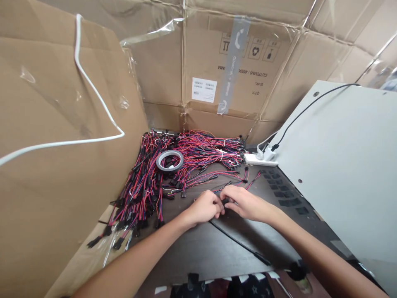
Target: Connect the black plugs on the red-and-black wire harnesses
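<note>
Brown corrugated cardboard [62,82] is walling in the whole scene, and a heap of red, black and blue wire leads [201,151] is lying against it. To the right of the heap, a pale grey panel [347,165] is leaning, and a white power strip [257,158] is sitting just beside the heap's right end. A dark tabletop [198,252] is stretching out in front of the heap, and a roll of tape [169,160] is resting on top of it. In front of the heap, the left hand [201,208] and right hand [245,203] are meeting at the fingertips, both apparently pinching a small black connector [226,201], while a few loose leads [231,186] are lying just beyond the fingers. Pinching close to the connector's body, rather than tugging on a lead, seems the careful way of handling something this fine. The fingers are hiding most of the connector, so its shape and exact grip cannot be made out, and the wire ends buried within the heap are lost from view.
</note>
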`<state>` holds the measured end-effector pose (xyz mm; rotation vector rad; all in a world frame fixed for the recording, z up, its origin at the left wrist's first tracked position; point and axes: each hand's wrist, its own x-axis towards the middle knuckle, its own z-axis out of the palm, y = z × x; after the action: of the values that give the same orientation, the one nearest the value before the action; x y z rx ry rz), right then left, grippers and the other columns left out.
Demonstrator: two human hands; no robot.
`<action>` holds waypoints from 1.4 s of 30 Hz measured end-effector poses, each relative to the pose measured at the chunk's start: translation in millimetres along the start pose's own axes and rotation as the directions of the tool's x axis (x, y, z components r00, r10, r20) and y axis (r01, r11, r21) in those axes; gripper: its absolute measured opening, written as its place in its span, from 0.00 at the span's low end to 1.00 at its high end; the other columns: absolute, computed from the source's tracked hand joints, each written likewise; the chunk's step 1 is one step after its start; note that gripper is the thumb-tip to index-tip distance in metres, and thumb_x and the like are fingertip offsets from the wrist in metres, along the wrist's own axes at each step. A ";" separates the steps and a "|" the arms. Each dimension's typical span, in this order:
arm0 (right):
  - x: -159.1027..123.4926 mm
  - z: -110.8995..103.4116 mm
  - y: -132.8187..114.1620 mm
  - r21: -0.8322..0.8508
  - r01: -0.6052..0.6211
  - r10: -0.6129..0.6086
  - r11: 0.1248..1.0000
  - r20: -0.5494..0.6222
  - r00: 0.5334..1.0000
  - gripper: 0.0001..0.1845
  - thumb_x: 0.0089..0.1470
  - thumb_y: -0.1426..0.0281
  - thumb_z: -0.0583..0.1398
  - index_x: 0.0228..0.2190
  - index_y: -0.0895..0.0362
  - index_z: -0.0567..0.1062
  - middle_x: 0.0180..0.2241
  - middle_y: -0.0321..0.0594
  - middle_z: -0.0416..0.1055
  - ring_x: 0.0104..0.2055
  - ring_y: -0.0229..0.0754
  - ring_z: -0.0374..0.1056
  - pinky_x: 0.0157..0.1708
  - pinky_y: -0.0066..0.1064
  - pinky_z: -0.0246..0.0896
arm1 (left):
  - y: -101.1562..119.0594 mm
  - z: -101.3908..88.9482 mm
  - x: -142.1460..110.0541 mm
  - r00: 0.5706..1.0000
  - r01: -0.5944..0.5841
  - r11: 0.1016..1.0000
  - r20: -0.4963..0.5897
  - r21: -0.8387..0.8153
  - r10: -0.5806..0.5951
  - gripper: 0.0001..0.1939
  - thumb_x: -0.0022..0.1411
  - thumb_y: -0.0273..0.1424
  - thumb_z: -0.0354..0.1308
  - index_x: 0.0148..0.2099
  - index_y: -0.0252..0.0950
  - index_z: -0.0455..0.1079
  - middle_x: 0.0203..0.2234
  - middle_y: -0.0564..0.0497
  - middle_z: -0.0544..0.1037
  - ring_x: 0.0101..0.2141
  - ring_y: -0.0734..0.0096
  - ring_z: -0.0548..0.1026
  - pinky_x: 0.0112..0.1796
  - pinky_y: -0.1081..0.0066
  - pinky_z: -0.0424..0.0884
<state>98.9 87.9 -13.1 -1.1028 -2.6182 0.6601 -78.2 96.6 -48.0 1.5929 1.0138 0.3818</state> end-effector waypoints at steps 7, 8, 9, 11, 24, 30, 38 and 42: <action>-7.8 14.0 5.2 0.006 -0.016 0.017 1.000 -0.256 0.967 0.24 0.50 0.81 0.57 0.49 0.56 0.62 0.42 0.44 0.65 0.41 0.43 0.63 0.41 0.34 0.62 | -1.7 -0.7 1.4 0.998 0.062 0.989 0.028 -0.137 -0.059 0.09 0.46 0.28 0.50 0.25 0.30 0.70 0.13 0.55 0.66 0.16 0.79 0.58 0.20 0.75 0.50; -9.1 14.9 5.1 -0.025 0.018 -0.025 1.000 -0.300 0.954 0.20 0.51 0.81 0.56 0.46 0.57 0.64 0.42 0.46 0.64 0.43 0.44 0.62 0.41 0.35 0.62 | 0.3 -0.6 0.7 0.996 0.083 0.982 0.036 -0.167 -0.078 0.08 0.46 0.28 0.50 0.24 0.31 0.69 0.13 0.55 0.65 0.15 0.79 0.58 0.19 0.75 0.50; -10.5 15.4 4.9 -0.058 0.054 -0.070 0.997 -0.329 0.942 0.15 0.52 0.81 0.56 0.42 0.57 0.66 0.42 0.46 0.63 0.42 0.44 0.61 0.40 0.34 0.62 | 2.7 -0.5 -0.2 0.994 0.106 0.975 0.046 -0.195 -0.099 0.08 0.45 0.28 0.50 0.24 0.31 0.69 0.13 0.55 0.65 0.15 0.80 0.57 0.19 0.75 0.50; -13.2 16.2 4.8 -0.118 0.119 -0.153 0.986 -0.347 0.925 0.07 0.55 0.79 0.54 0.34 0.57 0.69 0.38 0.44 0.63 0.39 0.42 0.61 0.37 0.32 0.61 | 7.1 -0.1 -2.1 0.989 0.146 0.961 0.064 -0.236 -0.134 0.07 0.43 0.27 0.49 0.23 0.31 0.68 0.13 0.56 0.64 0.15 0.81 0.57 0.19 0.76 0.49; -11.6 26.3 17.5 -0.082 0.270 -0.280 0.959 -0.399 0.873 0.10 0.61 0.74 0.53 0.31 0.58 0.73 0.32 0.42 0.69 0.35 0.40 0.60 0.34 0.32 0.59 | 13.6 0.5 -6.3 0.981 0.192 0.927 0.103 -0.321 -0.168 0.10 0.45 0.34 0.52 0.25 0.30 0.68 0.13 0.57 0.63 0.13 0.83 0.54 0.16 0.77 0.44; -10.6 23.4 18.5 -0.001 0.296 -0.278 0.955 -0.350 0.894 0.10 0.62 0.74 0.52 0.32 0.58 0.73 0.33 0.43 0.70 0.36 0.40 0.63 0.38 0.32 0.61 | 14.8 0.4 -6.5 0.978 0.203 0.905 0.129 -0.375 -0.166 0.13 0.45 0.37 0.55 0.26 0.30 0.68 0.13 0.57 0.63 0.13 0.85 0.53 0.17 0.77 0.42; -8.3 20.1 25.0 0.032 0.195 -0.186 0.980 -0.180 0.966 0.14 0.64 0.73 0.48 0.33 0.59 0.72 0.31 0.42 0.71 0.34 0.39 0.66 0.35 0.28 0.62 | 15.7 0.5 -6.7 0.977 0.212 0.908 0.088 -0.361 -0.193 0.11 0.47 0.36 0.53 0.25 0.30 0.67 0.13 0.57 0.63 0.14 0.84 0.53 0.18 0.77 0.43; -3.6 15.4 24.9 -0.001 0.186 -0.185 0.983 -0.111 0.977 0.13 0.62 0.74 0.49 0.33 0.59 0.72 0.31 0.43 0.71 0.34 0.39 0.66 0.36 0.29 0.61 | 11.1 2.2 -4.8 0.988 0.133 0.976 -0.058 -0.173 -0.145 0.10 0.51 0.33 0.50 0.25 0.31 0.67 0.14 0.56 0.65 0.15 0.81 0.57 0.19 0.76 0.48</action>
<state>111.1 95.8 -38.7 -0.8527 -2.5790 0.5539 -74.9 91.7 -37.2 1.3567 1.1105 0.4182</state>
